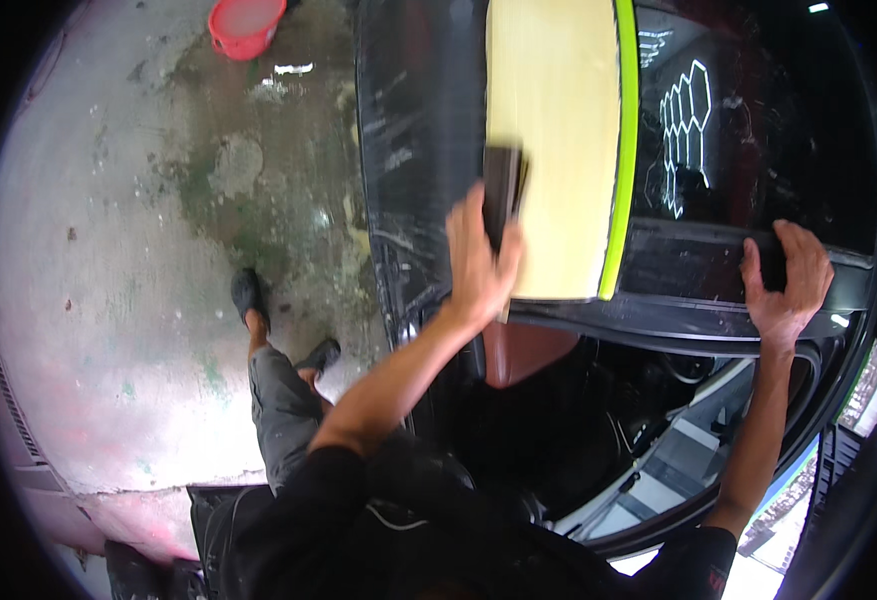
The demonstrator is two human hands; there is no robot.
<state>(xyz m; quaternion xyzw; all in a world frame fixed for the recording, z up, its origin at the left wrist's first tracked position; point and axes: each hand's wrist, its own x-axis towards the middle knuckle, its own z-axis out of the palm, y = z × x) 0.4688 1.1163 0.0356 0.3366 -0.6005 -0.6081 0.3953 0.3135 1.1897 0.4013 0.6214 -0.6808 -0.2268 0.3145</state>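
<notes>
My left hand (478, 265) is closed on a dark, flat-faced sanding block (502, 185), which is slightly blurred. The block lies against the left edge of a pale cream panel (563, 130) on the side of a black car. Black sheeting (423, 130) covers the body to the left of this panel. A bright yellow-green strip (623, 150) runs along the panel's right edge. Farther right, my right hand (796, 275) rests on the dark pillar (693, 255) beside the window, thumb and fingers apart, with no tool visible in it.
The black window glass (708, 130) reflects hexagonal lights. Below the panel is an open doorway into the car, with a brown panel (528, 352) inside. A red basin (246, 25) stands on the wet, stained concrete floor (128, 270) at the far left.
</notes>
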